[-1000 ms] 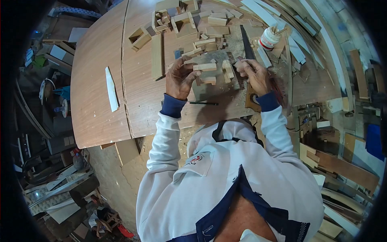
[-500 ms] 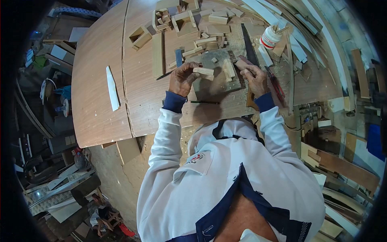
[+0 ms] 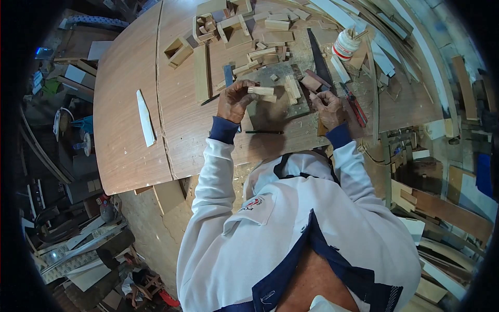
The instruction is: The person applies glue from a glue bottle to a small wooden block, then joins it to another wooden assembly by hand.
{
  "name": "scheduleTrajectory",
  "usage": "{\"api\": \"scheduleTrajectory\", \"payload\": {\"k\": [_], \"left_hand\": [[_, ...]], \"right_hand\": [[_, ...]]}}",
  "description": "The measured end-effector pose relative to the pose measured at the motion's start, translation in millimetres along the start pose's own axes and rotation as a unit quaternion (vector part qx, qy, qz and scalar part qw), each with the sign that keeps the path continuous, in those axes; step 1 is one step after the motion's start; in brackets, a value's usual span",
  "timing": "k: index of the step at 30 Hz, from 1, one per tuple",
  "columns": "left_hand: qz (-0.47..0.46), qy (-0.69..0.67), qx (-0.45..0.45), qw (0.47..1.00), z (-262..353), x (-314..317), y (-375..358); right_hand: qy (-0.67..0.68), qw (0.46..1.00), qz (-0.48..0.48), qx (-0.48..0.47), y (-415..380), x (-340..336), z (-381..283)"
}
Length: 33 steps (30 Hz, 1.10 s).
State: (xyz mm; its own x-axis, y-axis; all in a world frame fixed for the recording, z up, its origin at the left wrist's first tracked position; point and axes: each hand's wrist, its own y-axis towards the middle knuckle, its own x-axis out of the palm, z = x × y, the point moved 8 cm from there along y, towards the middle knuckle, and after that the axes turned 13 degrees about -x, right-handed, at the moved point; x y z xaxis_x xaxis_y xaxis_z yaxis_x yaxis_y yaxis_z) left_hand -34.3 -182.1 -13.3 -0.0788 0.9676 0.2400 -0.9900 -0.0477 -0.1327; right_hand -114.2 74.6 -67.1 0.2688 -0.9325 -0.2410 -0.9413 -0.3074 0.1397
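Note:
My left hand (image 3: 234, 101) is closed around a small wooden block (image 3: 262, 92) made of joined strips, held above a dark flat board (image 3: 270, 112). Over the board's right edge, my right hand (image 3: 329, 108) has its fingers curled with the tips close together; whatever is between them, if anything, is too small to make out. Just beyond those fingertips lies a reddish-brown piece (image 3: 312, 81), perhaps sandpaper. On the board rest another joined wooden block (image 3: 292, 89) and a small cube (image 3: 274, 77).
A handsaw (image 3: 318, 54) lies beyond my right hand, beside a white glue bottle (image 3: 345, 46) with sticks in it. Red-handled pliers or a cutter (image 3: 356, 110) lie to the right. Wooden offcuts and open boxes (image 3: 234, 30) fill the far side. A white strip (image 3: 145, 118) lies left.
My right hand has drawn back slightly from the reddish-brown piece, which now lies apart from its fingers. My left hand still holds the wooden block in nearly the same place.

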Motion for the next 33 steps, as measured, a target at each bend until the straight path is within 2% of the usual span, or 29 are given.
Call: {"api": "scheduleTrajectory", "payload": {"k": [2,4,8,11,13,14,16,18,20,22,25,27,29,33], "left_hand": [[0.017,-0.002,0.002,1.0,3.3,-1.6,-1.6],[0.021,-0.002,0.008,1.0,6.2,-1.4,-4.2],[0.047,0.002,0.039,0.998,7.3,-10.2,-8.8],[0.066,-0.006,0.043,0.997,8.9,-13.1,-14.4],[0.081,-0.023,0.042,0.996,0.4,-21.5,-16.5],[0.096,-0.039,0.041,0.994,-4.4,-26.8,-17.5],[0.112,-0.058,0.018,0.992,-7.8,-26.8,-23.1],[0.125,-0.076,-0.005,0.989,-11.8,-25.1,-25.8],[0.148,-0.023,0.021,0.988,-6.8,-24.2,-28.2],[0.143,-0.005,0.034,0.989,-7.6,-25.3,-25.3],[0.14,0.002,0.058,0.988,3.3,-15.6,-25.8],[0.143,-0.006,0.069,0.987,6.9,-14.7,-24.8],[0.08,0.016,0.088,0.993,5.6,-12.2,-20.4],[0.03,0.018,0.027,0.999,0.3,-9.4,-14.1]], "right_hand": [[-0.049,0.999,-0.011,0.013,-1.9,1.4,-0.5],[0.005,0.999,-0.031,0.012,-4.8,9.7,0.6],[-0.004,1.0,-0.025,0.009,-14.8,13.0,-2.0],[0.027,0.999,0.009,-0.013,-20.1,8.3,2.0],[-0.056,0.997,0.023,-0.051,-22.9,-0.9,8.1],[-0.057,0.997,0.022,-0.052,-23.2,-4.8,14.3],[-0.138,0.983,0.05,-0.109,-21.7,-15.8,10.4],[-0.131,0.987,0.049,-0.082,-21.8,-17.2,17.8],[-0.122,0.99,0.049,-0.055,-22.6,-17.8,20.9],[-0.063,0.996,0.066,-0.002,-24.2,-17.6,20.8],[-0.011,0.993,0.104,-0.053,-21.9,-13.2,3.9],[-0.011,0.995,0.083,-0.05,-16.8,-12.4,-0.1],[-0.01,0.997,0.059,-0.046,-11.1,-10.5,-3.1],[0.021,0.997,0.038,-0.057,-0.3,-9.2,-4.5]]}}
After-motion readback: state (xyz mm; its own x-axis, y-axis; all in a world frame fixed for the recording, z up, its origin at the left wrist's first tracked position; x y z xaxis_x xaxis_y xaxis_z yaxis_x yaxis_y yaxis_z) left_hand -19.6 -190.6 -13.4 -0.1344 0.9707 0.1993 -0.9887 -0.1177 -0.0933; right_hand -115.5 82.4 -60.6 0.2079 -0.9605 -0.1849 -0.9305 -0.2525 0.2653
